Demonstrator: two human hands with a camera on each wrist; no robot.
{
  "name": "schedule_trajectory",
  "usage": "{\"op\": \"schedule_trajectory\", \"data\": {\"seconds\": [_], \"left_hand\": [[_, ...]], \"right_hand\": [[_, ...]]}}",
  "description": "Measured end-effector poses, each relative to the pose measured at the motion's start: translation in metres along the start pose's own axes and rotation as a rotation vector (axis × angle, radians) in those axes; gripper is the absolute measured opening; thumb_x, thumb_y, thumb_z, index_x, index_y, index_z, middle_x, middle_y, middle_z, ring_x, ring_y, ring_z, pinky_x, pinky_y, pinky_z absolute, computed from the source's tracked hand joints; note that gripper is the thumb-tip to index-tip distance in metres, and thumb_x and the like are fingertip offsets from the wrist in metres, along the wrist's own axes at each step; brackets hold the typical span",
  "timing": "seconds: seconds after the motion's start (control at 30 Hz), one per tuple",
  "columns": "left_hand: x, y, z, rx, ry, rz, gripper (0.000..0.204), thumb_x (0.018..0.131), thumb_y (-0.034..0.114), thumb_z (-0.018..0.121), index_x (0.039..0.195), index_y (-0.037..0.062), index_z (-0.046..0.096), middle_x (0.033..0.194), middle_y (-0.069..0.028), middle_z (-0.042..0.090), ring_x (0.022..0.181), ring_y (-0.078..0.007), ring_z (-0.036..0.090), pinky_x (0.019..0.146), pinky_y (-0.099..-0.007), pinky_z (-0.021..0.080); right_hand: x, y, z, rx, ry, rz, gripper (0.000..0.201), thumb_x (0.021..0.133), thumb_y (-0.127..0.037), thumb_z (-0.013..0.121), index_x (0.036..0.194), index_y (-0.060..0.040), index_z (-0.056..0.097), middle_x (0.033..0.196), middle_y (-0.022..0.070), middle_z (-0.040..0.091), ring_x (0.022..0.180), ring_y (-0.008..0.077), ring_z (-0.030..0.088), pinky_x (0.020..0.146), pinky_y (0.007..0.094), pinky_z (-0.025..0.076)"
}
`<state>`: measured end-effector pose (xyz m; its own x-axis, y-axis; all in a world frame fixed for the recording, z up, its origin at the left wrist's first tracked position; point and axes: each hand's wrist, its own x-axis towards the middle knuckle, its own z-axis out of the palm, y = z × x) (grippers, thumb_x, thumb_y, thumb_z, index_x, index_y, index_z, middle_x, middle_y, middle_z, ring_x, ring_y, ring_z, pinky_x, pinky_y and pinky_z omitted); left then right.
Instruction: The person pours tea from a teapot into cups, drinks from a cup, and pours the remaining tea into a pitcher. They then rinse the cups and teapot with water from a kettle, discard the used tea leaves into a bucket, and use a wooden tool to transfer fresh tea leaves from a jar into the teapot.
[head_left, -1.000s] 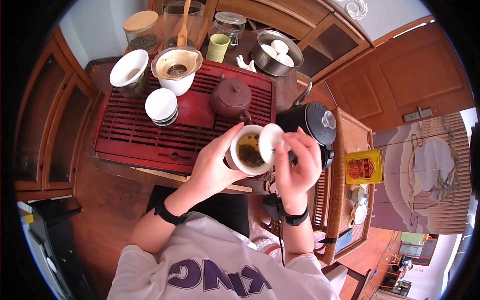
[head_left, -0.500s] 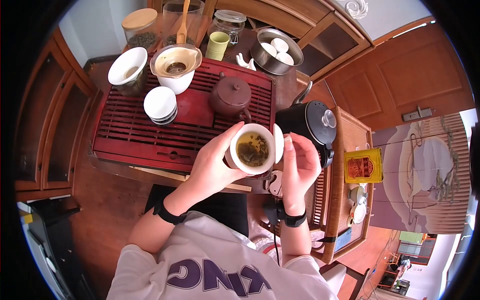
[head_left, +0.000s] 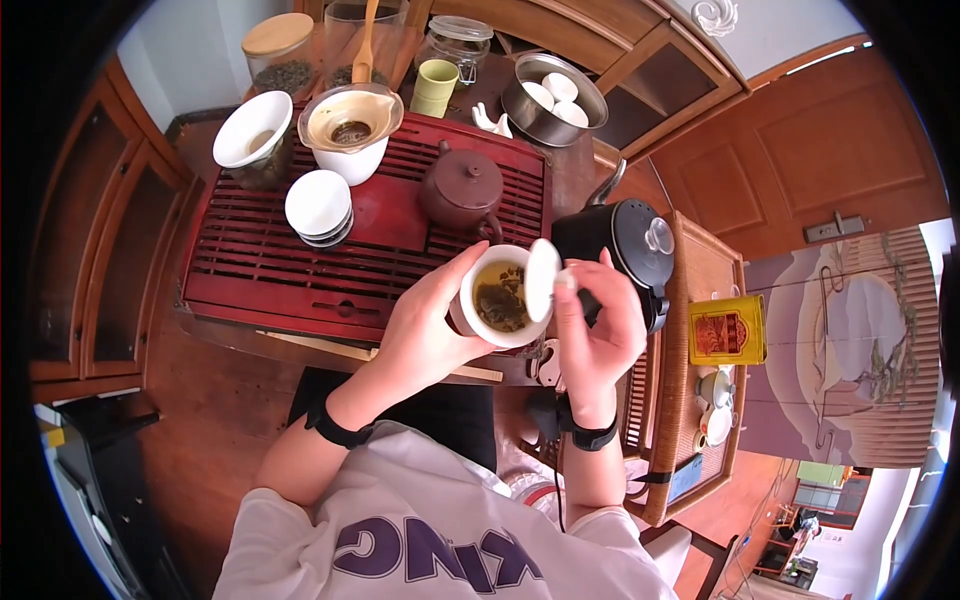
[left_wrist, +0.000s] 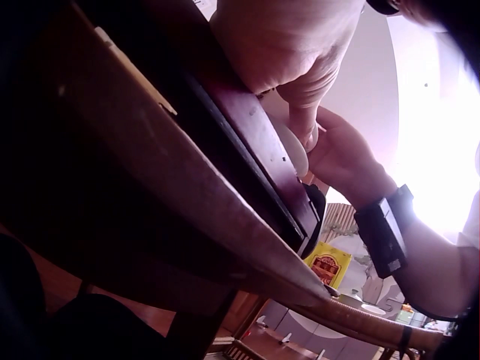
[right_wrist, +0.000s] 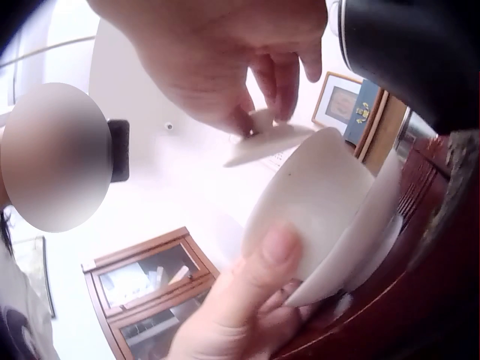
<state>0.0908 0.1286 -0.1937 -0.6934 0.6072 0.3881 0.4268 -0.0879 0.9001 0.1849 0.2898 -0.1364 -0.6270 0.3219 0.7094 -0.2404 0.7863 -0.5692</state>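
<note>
Far left, a wood-lidded jar (head_left: 280, 62) of dark leaves stands beyond the tray. Nearer, on the left end of the red slatted tray (head_left: 390, 217), which sits on the desk (head_left: 572, 182): a white-rimmed glass (head_left: 243, 140); right of it, a white pitcher (head_left: 352, 166) with a strainer (head_left: 318, 125) on top; near these, stacked cups (head_left: 319, 204). Green cup (head_left: 434, 88) just past the tray's far edge. Dark brown teapot (head_left: 463, 190) on the tray's right half.

Left hand (head_left: 425, 315): fingers grasping the white bowl (head_left: 510, 339), thumb on the near side. Bowl is off the tray, near its right front corner; yellowish liquid and dark leaves inside. Lid (head_left: 541, 281) on edge at the bowl's right rim; contact cannot be told. Right hand (head_left: 606, 322): fingers pinching the lid's knob.

Far right of the teapot, a metal pot (head_left: 528, 122) with white cups inside. Black kettle (head_left: 632, 240) just beyond the right hand. Rightmost, a yellow tin (head_left: 727, 332) on a rattan stand (head_left: 702, 270).
</note>
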Motion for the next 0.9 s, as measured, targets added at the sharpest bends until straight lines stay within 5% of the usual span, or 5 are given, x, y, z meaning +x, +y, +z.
{"op": "schedule_trajectory", "data": {"seconds": [0.53, 0.63, 0.73, 0.8, 0.9], "left_hand": [[-0.001, -0.001, -0.001, 0.005, -0.007, -0.006, 0.093, 0.067, 0.007, 0.091, 0.147, 0.001, 0.044, 0.134, -0.0186, 0.062, 0.12, -0.0265, 0.065, 0.099, -0.038, 0.054], [-0.001, 0.0, -0.001, 0.0, -0.006, -0.006, 0.091, 0.068, 0.007, 0.091, 0.147, 0.0008, 0.045, 0.134, -0.0186, 0.063, 0.119, -0.0264, 0.065, 0.099, -0.038, 0.053], [-0.001, 0.0, -0.002, 0.0, -0.004, -0.001, 0.091, 0.068, 0.007, 0.09, 0.147, 0.0005, 0.045, 0.133, -0.0186, 0.063, 0.119, -0.0263, 0.065, 0.099, -0.0379, 0.053], [-0.002, -0.002, 0.0, -0.017, 0.02, 0.01, 0.093, 0.066, 0.016, 0.092, 0.146, 0.0033, 0.046, 0.128, -0.0207, 0.063, 0.115, -0.0372, 0.064, 0.098, -0.0433, 0.052], [-0.001, -0.005, 0.001, 0.009, 0.028, 0.056, 0.092, 0.066, 0.016, 0.092, 0.146, 0.0033, 0.046, 0.129, -0.0206, 0.063, 0.116, -0.0366, 0.064, 0.098, -0.0426, 0.052]], "right_hand": [[-0.005, -0.009, 0.011, -0.25, -0.255, -0.158, 0.025, 0.072, -0.004, 0.082, 0.096, -0.0086, 0.075, 0.102, 0.0063, 0.067, 0.081, 0.02, 0.064, 0.104, 0.0574, 0.047], [-0.009, -0.007, 0.01, -0.255, -0.253, -0.163, 0.036, 0.073, -0.007, 0.083, 0.107, -0.0053, 0.072, 0.113, 0.0121, 0.065, 0.091, 0.0244, 0.066, 0.103, 0.0527, 0.048], [-0.03, -0.001, 0.004, -0.085, -0.168, 0.07, 0.072, 0.073, -0.015, 0.087, 0.134, 0.002, 0.054, 0.135, 0.0235, 0.054, 0.122, 0.0357, 0.058, 0.104, 0.0432, 0.048], [-0.045, 0.004, 0.009, 0.032, -0.133, 0.133, 0.078, 0.073, -0.016, 0.088, 0.138, 0.002, 0.049, 0.139, 0.0236, 0.051, 0.126, 0.036, 0.055, 0.105, 0.0438, 0.047], [-0.059, 0.008, 0.017, 0.231, -0.122, 0.28, 0.093, 0.074, -0.02, 0.088, 0.149, 0.0016, 0.037, 0.148, 0.0238, 0.043, 0.136, 0.0368, 0.047, 0.109, 0.0455, 0.044]]}}
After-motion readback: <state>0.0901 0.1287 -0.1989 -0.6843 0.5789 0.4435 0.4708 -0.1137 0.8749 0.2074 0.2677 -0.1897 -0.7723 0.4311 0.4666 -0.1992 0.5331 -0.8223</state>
